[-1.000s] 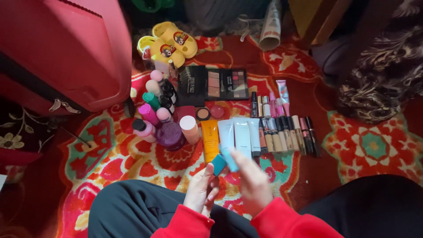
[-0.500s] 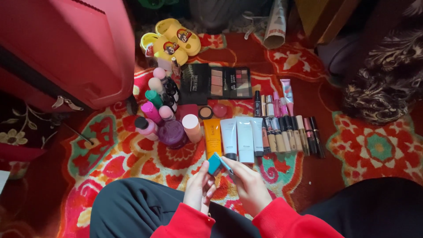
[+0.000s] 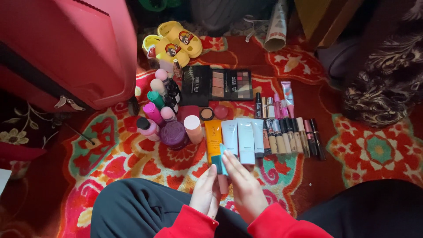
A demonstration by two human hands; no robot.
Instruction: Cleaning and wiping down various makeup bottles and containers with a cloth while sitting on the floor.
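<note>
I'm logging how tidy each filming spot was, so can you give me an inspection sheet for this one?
Surface: red patterned rug, partly covered.
Job's things: small teal-capped tube held between both hands above the rug.
Clutter: orange tube and pale tubes in a row; slim lip products lined up; eyeshadow palette; bottles and a purple jar.
Grippers: left hand and right hand both on the small tube.
Cables: nothing seen.
Surroundings: red suitcase at left, yellow slippers behind, dark patterned cloth at right.
</note>
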